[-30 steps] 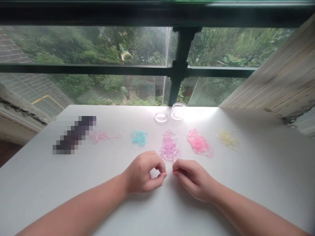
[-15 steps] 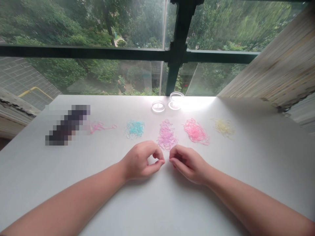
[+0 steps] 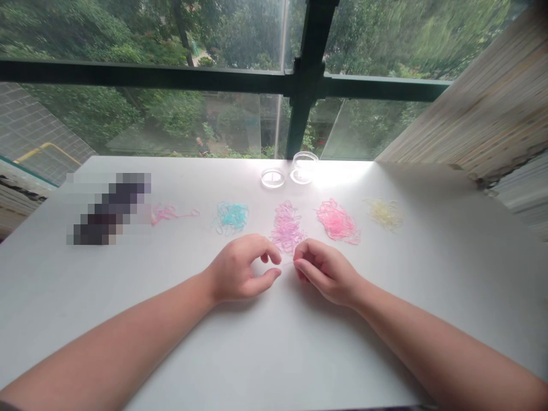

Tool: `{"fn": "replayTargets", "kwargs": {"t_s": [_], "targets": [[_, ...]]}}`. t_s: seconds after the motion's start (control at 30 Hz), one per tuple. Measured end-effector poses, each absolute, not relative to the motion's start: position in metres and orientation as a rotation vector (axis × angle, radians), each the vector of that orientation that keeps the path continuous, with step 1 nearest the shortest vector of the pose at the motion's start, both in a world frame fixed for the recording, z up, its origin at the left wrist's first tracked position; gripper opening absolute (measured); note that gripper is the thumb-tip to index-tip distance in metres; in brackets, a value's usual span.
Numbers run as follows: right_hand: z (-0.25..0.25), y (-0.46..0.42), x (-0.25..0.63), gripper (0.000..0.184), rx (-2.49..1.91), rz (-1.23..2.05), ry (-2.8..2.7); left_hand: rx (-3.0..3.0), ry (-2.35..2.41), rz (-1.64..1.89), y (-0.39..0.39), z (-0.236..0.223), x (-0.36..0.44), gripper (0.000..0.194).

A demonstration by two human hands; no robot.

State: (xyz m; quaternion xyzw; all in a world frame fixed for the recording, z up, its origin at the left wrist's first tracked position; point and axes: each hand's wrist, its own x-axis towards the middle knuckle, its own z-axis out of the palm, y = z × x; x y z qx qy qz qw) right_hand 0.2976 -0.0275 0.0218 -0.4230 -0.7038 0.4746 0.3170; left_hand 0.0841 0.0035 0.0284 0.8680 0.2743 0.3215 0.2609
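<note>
My left hand [image 3: 246, 267] is just in front of the purple pile of small rubber bands [image 3: 286, 228], its thumb and forefinger apart with nothing seen between them. Facing it, my right hand [image 3: 327, 271] pinches a thin pale pink rubber band [image 3: 287, 264], a short stretch of which shows pointing toward the left fingertips. The rest of this band is hidden by the right fingers. Beyond the hands lie a turquoise pile of rubber bands [image 3: 232, 217], a pink pile [image 3: 338, 221] and a pale yellow pile [image 3: 385, 213].
A chain of pink and purple bands [image 3: 171, 213] lies at the left, beside a pixelated dark object [image 3: 111, 208]. Two clear round containers [image 3: 273, 178] stand by the window at the back of the white table [image 3: 265, 354]. A curtain [image 3: 475, 91] hangs at the right.
My left thumb and forefinger have parted from a closed pinch. The right hand keeps its pinch, and a thin band now shows at its fingertips. The view has tilted slightly.
</note>
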Motion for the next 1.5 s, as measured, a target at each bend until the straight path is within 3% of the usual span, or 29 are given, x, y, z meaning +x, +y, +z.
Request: {"fn": "replayTargets", "kwargs": {"t_s": [1.33, 1.5], "targets": [[0.0224, -0.0288, 0.2967, 0.006, -1.043, 1.116, -1.991, 2.371, 0.760, 0.887, 0.0035, 0.0280, 0.0857, 0.006], [0.0230, -0.0265, 0.3026, 0.007, -1.074, 0.958, -2.097, 2.366, 0.797, 0.813, 0.0041, 0.0274, 0.0837, 0.007]]}}
